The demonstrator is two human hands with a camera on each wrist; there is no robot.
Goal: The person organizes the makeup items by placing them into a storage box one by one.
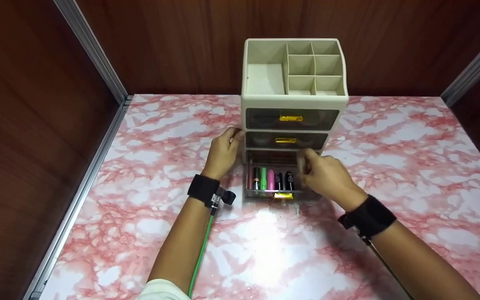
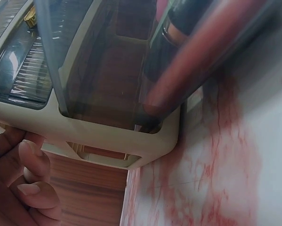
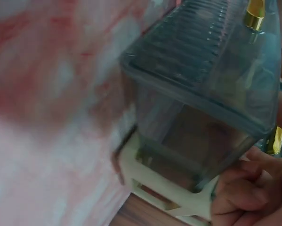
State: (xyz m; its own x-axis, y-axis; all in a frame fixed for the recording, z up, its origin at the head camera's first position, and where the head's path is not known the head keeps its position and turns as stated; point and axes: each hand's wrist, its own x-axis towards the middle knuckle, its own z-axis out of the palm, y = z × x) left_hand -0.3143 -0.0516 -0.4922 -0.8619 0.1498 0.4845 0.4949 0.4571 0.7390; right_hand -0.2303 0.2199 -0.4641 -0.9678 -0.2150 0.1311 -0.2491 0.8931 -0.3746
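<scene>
A cream drawer organizer stands on the table, its bottom drawer pulled out. Inside the clear drawer several makeup tubes lie in a row: black, a green tube, a pink tube and black ones with pale print. My left hand touches the organizer's left side, its fingers loosely bent in the left wrist view. Over the drawer's right part is my right hand, fingers curled. Whether it pinches anything is hidden. In the right wrist view its fingers are beside the drawer's side wall.
Two closed dark drawers with gold handles, the upper drawer and middle drawer, sit above the pulled-out one. On top is an open divided tray. Wood-grain panels surround the pink marbled table.
</scene>
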